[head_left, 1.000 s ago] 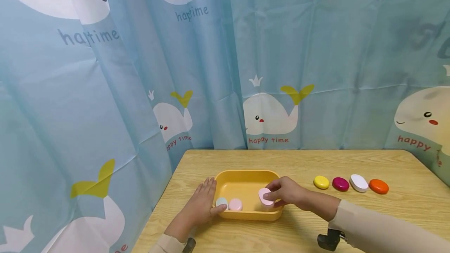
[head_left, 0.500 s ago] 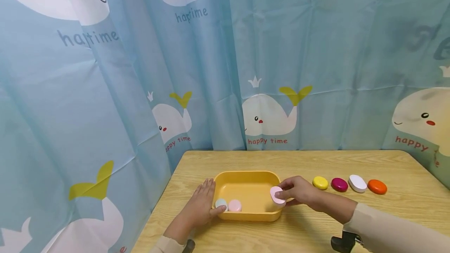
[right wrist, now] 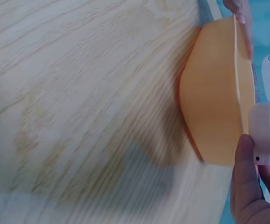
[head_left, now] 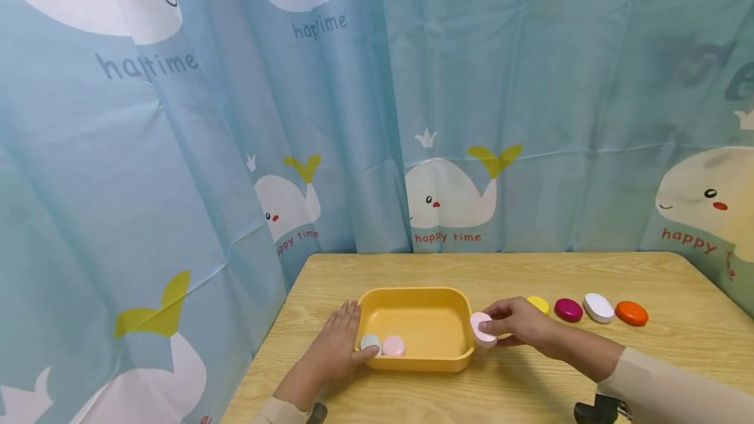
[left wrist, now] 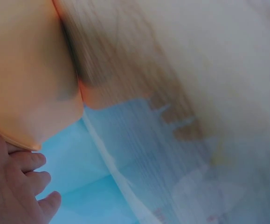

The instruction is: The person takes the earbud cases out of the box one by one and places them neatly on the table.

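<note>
Right hand (head_left: 524,324) pinching a pale pink oval plastic piece (head_left: 482,330), just beside a yellow rectangular plastic tray (head_left: 421,364), left hand (head_left: 337,340) against its left end, fingers extended

The held pink disc (head_left: 480,334) is partly hidden.

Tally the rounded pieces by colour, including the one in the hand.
Pink piece in tray and pink piece in right hand: 2
Pale green piece: 1
Yellow piece: 1
Magenta piece: 1
White piece: 1
Orange piece: 1
Total: 7
</note>
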The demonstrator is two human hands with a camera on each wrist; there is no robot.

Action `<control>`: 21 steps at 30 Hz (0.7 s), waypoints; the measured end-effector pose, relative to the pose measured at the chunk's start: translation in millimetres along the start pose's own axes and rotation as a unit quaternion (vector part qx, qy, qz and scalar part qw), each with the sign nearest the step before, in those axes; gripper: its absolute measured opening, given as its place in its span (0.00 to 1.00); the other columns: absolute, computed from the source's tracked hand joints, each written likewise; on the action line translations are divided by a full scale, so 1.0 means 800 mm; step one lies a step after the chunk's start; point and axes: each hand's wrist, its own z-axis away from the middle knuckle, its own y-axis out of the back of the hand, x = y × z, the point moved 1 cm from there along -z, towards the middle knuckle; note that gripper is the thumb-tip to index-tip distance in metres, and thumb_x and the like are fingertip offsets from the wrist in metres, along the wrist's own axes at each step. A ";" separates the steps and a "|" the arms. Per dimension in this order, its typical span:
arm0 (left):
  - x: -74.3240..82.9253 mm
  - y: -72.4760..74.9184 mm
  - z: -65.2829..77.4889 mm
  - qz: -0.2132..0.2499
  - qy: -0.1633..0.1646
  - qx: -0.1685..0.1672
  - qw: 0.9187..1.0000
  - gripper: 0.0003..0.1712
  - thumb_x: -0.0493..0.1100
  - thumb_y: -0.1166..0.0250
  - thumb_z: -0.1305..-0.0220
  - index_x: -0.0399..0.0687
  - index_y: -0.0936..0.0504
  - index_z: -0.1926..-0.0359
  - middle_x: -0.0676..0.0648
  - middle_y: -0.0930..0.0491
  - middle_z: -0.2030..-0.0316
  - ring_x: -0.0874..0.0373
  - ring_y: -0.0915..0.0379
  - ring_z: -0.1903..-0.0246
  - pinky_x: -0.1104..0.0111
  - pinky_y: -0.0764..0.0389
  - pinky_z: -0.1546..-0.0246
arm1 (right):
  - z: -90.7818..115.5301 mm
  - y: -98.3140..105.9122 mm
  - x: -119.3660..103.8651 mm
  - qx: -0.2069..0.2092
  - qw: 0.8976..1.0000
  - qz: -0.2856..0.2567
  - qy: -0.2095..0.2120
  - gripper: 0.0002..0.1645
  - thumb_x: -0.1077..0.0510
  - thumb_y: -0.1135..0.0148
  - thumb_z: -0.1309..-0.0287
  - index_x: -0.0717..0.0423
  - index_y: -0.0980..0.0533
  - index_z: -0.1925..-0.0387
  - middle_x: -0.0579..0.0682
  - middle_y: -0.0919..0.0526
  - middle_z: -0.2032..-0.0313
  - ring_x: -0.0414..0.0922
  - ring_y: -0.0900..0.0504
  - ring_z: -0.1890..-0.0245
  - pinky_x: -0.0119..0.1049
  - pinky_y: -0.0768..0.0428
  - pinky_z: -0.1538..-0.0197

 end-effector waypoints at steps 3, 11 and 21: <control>0.000 0.000 -0.001 0.003 0.002 -0.004 1.000 0.58 0.75 0.55 0.35 0.32 0.52 0.26 0.37 0.54 0.26 0.44 0.63 0.27 0.49 0.56 0.30 | 0.003 0.007 0.007 0.008 1.000 -0.003 -0.008 0.30 0.56 0.32 0.41 0.76 0.28 0.46 0.56 0.22 0.59 0.48 0.19 0.61 0.48 0.18 0.54; -0.004 0.001 0.003 0.005 -0.004 0.000 1.000 0.57 0.74 0.53 0.35 0.31 0.51 0.26 0.36 0.54 0.26 0.42 0.62 0.27 0.48 0.55 0.30 | 0.015 0.015 0.021 0.011 1.000 -0.015 -0.010 0.32 0.56 0.32 0.40 0.78 0.31 0.46 0.56 0.23 0.58 0.47 0.20 0.61 0.47 0.18 0.54; -0.002 -0.001 0.000 0.008 0.003 -0.005 1.000 0.58 0.76 0.56 0.36 0.32 0.53 0.25 0.37 0.55 0.25 0.43 0.63 0.27 0.49 0.56 0.30 | 0.037 0.044 0.030 0.050 0.998 -0.007 -0.028 0.36 0.56 0.33 0.39 0.81 0.34 0.43 0.56 0.22 0.56 0.47 0.19 0.60 0.48 0.18 0.53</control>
